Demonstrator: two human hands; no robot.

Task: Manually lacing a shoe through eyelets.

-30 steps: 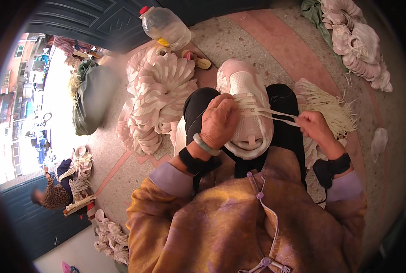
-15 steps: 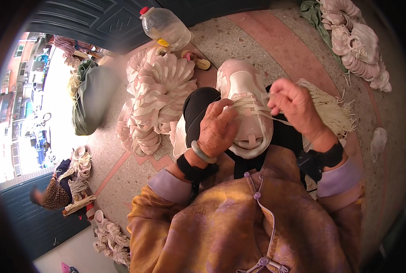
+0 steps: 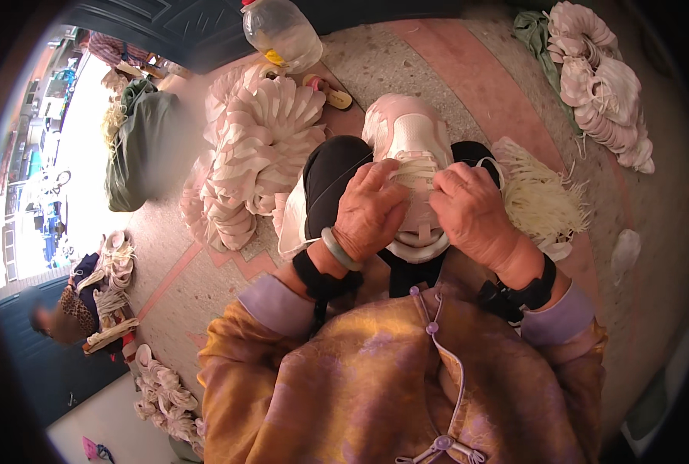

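Observation:
A white and pale pink sneaker [image 3: 408, 127] rests between my knees, toe pointing away from me. White shoelace [image 3: 418, 165] crosses its upper in several rows. On the shoe's left edge, my left hand [image 3: 370, 207] is closed, its bent fingers gripping the side by the eyelets. My right hand [image 3: 472, 210] is closed at the opposite eyelet edge, fingertips pinched on the lace. A loose loop of lace curves out behind its knuckles. Both hands partly hide the shoe's tongue and collar.
Stacked shoe uppers [image 3: 263, 147] pile up on the left, with more uppers [image 3: 603, 85] at far right. Loose cream laces [image 3: 541, 197] lie beside my right knee. A plastic jug [image 3: 282, 35], a slipper [image 3: 329, 93] and a green sack [image 3: 139, 147] stand beyond. Another person [image 3: 74, 313] sits at far left.
My right hand has come down and left from above the lace's right side onto the shoe's eyelet edge. My left hand stays at the shoe's left side. The whole view has shifted slightly.

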